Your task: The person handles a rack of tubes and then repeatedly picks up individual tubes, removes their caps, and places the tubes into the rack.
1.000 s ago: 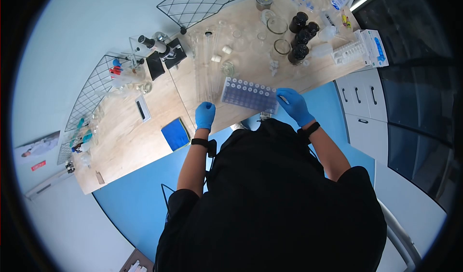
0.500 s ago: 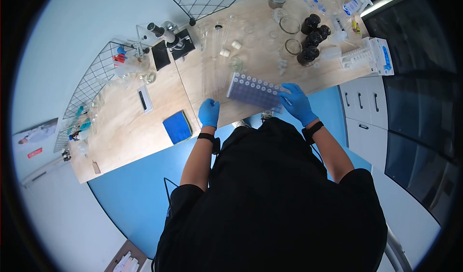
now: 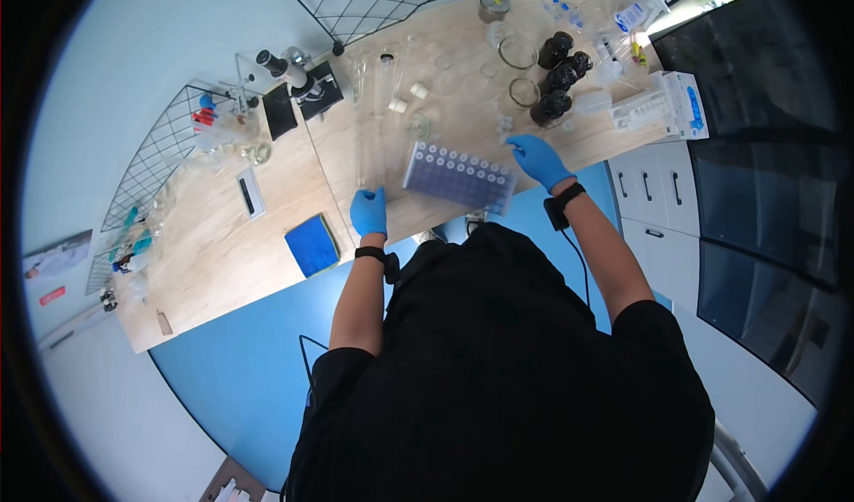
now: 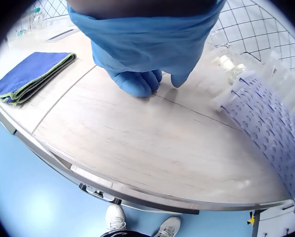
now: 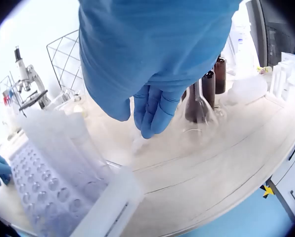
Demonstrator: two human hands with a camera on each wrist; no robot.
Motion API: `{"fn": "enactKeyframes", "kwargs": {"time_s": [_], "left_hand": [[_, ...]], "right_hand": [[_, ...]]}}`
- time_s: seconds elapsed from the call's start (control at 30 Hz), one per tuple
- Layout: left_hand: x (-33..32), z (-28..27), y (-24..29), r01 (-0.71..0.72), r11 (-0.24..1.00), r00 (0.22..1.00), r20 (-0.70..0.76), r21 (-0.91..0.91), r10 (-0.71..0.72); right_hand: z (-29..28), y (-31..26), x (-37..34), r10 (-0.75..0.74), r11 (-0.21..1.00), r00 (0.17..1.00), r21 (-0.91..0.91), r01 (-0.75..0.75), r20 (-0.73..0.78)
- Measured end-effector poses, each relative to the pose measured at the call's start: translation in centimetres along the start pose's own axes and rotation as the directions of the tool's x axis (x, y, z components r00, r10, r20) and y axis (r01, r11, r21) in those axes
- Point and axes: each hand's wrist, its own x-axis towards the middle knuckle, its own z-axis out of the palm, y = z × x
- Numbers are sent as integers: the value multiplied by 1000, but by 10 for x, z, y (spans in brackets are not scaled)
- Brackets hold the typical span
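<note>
A violet-blue translucent tube rack [image 3: 458,184] stands near the bench's front edge, with white-capped tubes in its back rows. My blue-gloved right hand [image 3: 539,159] is over the bench beyond the rack's right end, close to a small cluster of white caps [image 3: 505,125]. In the right wrist view its fingers [image 5: 159,116] point down, thumb apart, above a small whitish piece [image 5: 139,142]. Left of the rack, my gloved left hand [image 3: 368,212] rests on the bench with loosely curled fingers [image 4: 133,85] and holds nothing.
Long glass tubes [image 3: 374,119] lie left of the rack. Dark brown bottles [image 3: 553,103] and a glass dish [image 3: 517,52] stand behind the right hand. A folded blue cloth [image 3: 311,246], a microscope [image 3: 298,79] and a white rack [image 3: 639,110] are farther out.
My right hand has left the rack's right end and moved back toward the white caps. The left hand stays beside the rack. The view has shifted slightly.
</note>
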Motion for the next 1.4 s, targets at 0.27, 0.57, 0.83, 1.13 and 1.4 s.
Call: {"fn": "enactKeyframes", "kwargs": {"time_s": [0.27, 0.57, 0.83, 1.13, 1.4], "left_hand": [[-4, -2, -8, 9, 997, 1000, -21, -73, -11], [-62, -82, 27, -80, 955, 993, -111, -286, 49], [-61, -128, 104, -210, 769, 951, 57, -604, 304], [-73, -117, 172, -338, 680, 784, 206, -651, 586], [-74, -126, 175, -323, 571, 797, 109, -755, 594]], "right_hand": [[23, 14, 29, 64, 975, 959, -221, -1, 276], [28, 28, 35, 22, 985, 959, -170, 28, 283], [0, -17, 34, 35, 995, 998, 89, -40, 57], [-56, -130, 33, 228, 621, 944, 782, 47, -238], [-97, -180, 15, 275, 444, 961, 886, -133, 6]]}}
